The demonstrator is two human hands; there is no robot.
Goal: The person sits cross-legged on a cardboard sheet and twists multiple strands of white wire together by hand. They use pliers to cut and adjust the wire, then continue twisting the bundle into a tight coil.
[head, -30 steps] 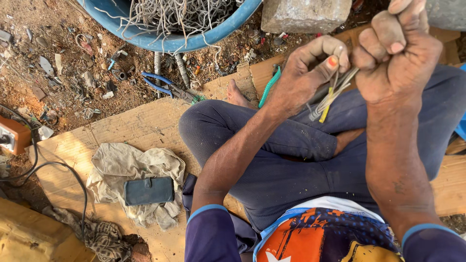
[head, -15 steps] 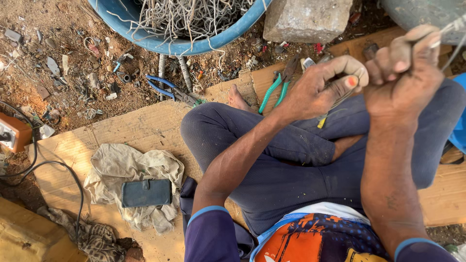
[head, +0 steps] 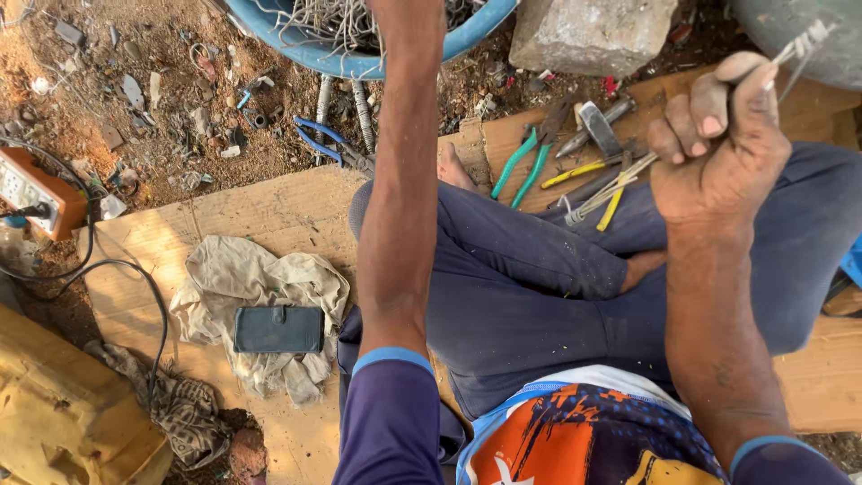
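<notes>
My right hand [head: 718,153] is raised at the right above my crossed legs, its fist closed on a thin bundle of stripped wires [head: 611,193] that sticks out both ways, the far end near the top right corner. My left forearm [head: 400,180] stretches straight up over a blue basin [head: 332,58] filled with tangled wire scraps [head: 341,18]. The left hand itself is cut off by the top edge of the picture.
Green-handled pliers [head: 521,166], a yellow-handled tool [head: 575,172] and a hammer head [head: 597,126] lie beyond my knee. Blue-handled pliers [head: 319,139] lie near the basin. A stone block [head: 593,31], a cloth [head: 260,287] with a dark wallet [head: 278,330], and an orange socket box [head: 31,193] are around.
My left hand has let go of the wires and reached up toward the basin, out of the picture. My right hand has moved right and up, keeping the wire bundle.
</notes>
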